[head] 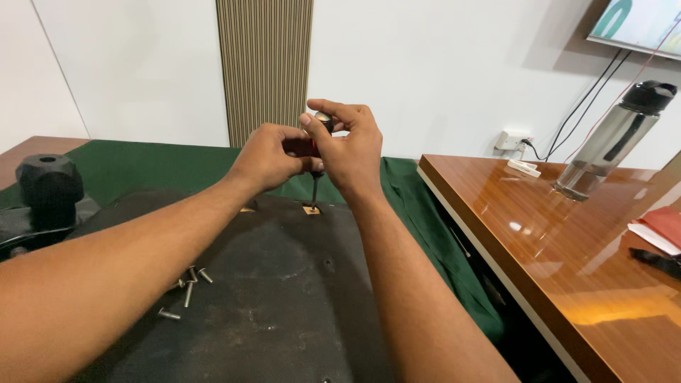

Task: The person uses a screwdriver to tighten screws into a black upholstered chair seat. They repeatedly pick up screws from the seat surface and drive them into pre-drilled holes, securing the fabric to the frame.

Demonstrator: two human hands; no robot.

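Black panel point(284, 298), five loose screws point(186, 287); both hands point(312, 152) closed around one screwdriver point(314, 186).

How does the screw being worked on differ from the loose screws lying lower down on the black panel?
The screw under the screwdriver stands upright at a small metal plate; the loose screws lie flat, scattered. The first is mostly hidden by the tool, gripped by left hand and right hand; the loose ones lie untouched. All sit on the black panel.

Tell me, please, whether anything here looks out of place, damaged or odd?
Nothing looks damaged. Both hands hold a screwdriver upright on the black panel. Several loose screws lie scattered on the panel, and its surface looks dusty and scuffed.
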